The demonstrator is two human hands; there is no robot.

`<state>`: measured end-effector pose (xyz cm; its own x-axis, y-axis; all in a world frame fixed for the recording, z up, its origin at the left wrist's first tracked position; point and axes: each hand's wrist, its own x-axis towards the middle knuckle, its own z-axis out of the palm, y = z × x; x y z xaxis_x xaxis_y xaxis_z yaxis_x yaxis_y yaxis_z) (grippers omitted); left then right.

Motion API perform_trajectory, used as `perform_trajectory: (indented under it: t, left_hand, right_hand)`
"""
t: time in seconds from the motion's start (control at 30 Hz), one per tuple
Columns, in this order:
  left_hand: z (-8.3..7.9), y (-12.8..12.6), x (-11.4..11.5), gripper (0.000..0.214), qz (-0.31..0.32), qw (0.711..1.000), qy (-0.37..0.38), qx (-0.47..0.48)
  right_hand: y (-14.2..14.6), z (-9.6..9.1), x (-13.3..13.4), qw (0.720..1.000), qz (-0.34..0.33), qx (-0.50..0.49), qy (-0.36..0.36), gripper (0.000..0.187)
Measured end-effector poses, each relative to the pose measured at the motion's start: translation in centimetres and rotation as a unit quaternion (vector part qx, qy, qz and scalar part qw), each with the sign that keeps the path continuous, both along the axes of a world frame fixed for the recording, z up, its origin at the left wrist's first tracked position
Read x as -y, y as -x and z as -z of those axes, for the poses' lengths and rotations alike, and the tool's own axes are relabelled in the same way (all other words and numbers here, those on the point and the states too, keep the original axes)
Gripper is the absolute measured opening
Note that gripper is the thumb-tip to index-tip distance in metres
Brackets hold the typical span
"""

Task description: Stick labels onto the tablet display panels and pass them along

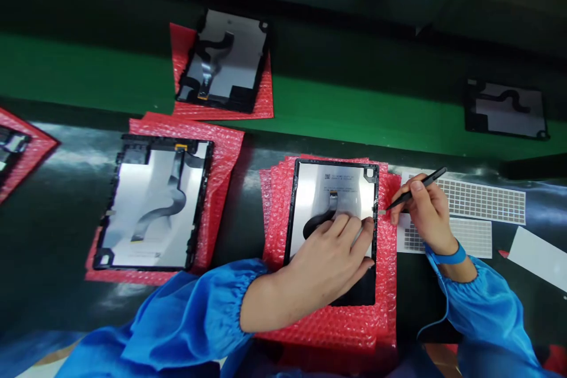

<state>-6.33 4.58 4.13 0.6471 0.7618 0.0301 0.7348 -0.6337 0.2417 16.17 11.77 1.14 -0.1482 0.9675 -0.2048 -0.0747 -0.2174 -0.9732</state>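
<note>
A tablet display panel (309,184) with a black frame, silvery back and dark flex cable lies on a stack of red bubble-wrap bags (319,328) in front of me. My left hand (325,260) lies palm down across it, fingers apart, with fingertips near the panel's right edge, covering part of the cable. Between the fingers of my right hand (425,209) are slim black tweezers (416,188). Their tip points at the panel's right edge, where a tiny pale piece (381,212) shows. Beneath that hand lie sheets of small grey stickers (482,199).
Another display panel (155,207) rests on red bubble wrap at the left. Farther back, one panel (230,59) lies on a red bag and another (507,107) on the green shelf. A white sheet (540,257) is at the right. A cord hangs from my blue wristband (449,254).
</note>
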Motion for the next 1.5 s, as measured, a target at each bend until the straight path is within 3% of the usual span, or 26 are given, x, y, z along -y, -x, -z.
perform_trajectory:
  t: [0.2,1.0,1.33,1.5]
  left_hand:
    - [-0.2,0.1,0.1,0.051,0.003,1.000,0.002,0.006]
    - [-0.6,0.2,0.2,0.050,0.002,1.000,-0.006,0.016]
    - [-0.5,0.3,0.1,0.057,0.001,1.000,0.005,0.019]
    - [-0.6,0.4,-0.1,0.055,0.002,1.000,0.008,0.026]
  right_hand:
    - [0.8,0.1,0.8,0.999,-0.036,0.022,0.032,0.043]
    - [1.4,0.6,1.0,0.998,-0.030,-0.053,-0.005,0.027]
    - [1.5,1.0,1.2,0.999,-0.021,-0.045,-0.008,0.028]
    - [0.4,0.5,0.9,0.999,0.027,-0.016,-0.035,0.029]
